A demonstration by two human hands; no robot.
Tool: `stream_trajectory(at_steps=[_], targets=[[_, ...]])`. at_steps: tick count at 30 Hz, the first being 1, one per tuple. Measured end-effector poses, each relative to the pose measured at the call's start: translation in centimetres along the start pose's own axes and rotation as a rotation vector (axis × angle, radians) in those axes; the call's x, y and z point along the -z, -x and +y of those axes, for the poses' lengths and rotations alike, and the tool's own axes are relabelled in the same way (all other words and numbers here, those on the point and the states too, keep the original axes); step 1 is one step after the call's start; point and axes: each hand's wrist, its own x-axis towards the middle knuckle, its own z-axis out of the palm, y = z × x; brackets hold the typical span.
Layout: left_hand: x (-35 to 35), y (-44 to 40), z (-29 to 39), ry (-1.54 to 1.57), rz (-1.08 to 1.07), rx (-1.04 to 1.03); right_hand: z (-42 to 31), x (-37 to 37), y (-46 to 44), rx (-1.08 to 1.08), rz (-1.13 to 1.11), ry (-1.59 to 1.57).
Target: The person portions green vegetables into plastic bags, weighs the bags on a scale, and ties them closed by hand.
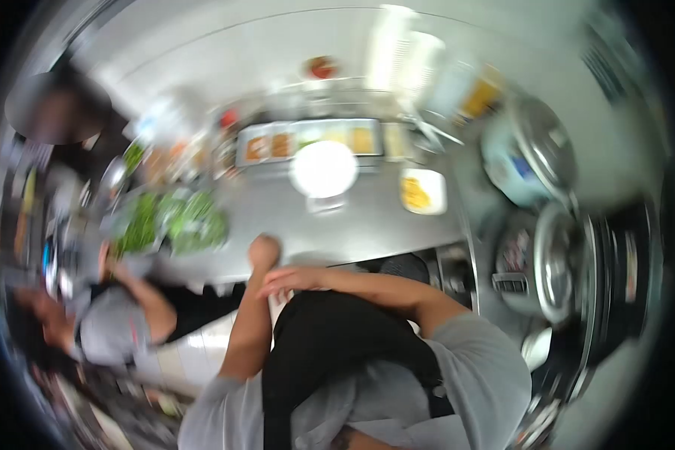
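Note:
My left hand [264, 252] is over the front edge of the steel counter [277, 214], closed like a fist, with nothing showing in it. Across my left forearm, just below the wrist, lies my right hand [296, 280], its fingers stretched out and holding no object. Straight ahead stands a bright white round dish [324, 169], its inside washed out by glare. To its right is a white square bowl [438, 178] with yellow pieces [414, 193]. Bags of green vegetables [193, 220] lie left of my hands. Motion blurs fine detail.
Behind the white dish runs a metal tray of ingredient compartments [281, 145]. Large lidded pots [529, 154] stand at the right. A co-worker [116, 322] in a grey shirt works at the left, one hand near the greens. White containers [390, 49] are at the back.

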Motion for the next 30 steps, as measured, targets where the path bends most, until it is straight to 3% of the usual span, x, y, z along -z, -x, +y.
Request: stream_trajectory(at_steps=[2,6,9,10,15,21,27,29,30], targets=[[1.4,0.9,1.7,-0.077,-0.027,0.032,1.0,1.0,-0.1,0.041,0.036,-0.041],[-1.0,-0.8,-0.6,-0.133,0.105,-0.112,3.0,1.2,-1.9,0.008,-0.273,-0.108],[-0.3,-0.7,-0.5,-0.165,0.096,-0.200,3.5,1.2,-2.6,-0.031,-0.338,-0.113],[-0.5,-1.4,-0.5,-0.175,0.084,-0.248,3.5,1.4,-2.7,-0.037,-0.328,-0.105],[-1.3,-3.3,-0.4,-0.253,-0.059,-0.098,4.7,1.6,-3.8,-0.045,-0.259,-0.111],[-0.2,-4.1,1.7,-0.280,-0.131,-0.243,4.2,2.6,-3.8,-0.017,-0.175,-0.094],[0.0,-3.9,4.3,-0.295,-0.334,-0.395,4.2,4.2,-2.4,-0.012,-0.071,-0.094],[-0.2,-3.5,5.3,-0.292,-0.426,-0.434,5.3,5.5,-0.7,-0.018,0.066,-0.093],[-0.6,-3.4,5.7,-0.299,-0.480,-0.454,5.0,5.6,2.2,0.155,0.283,-0.013]])
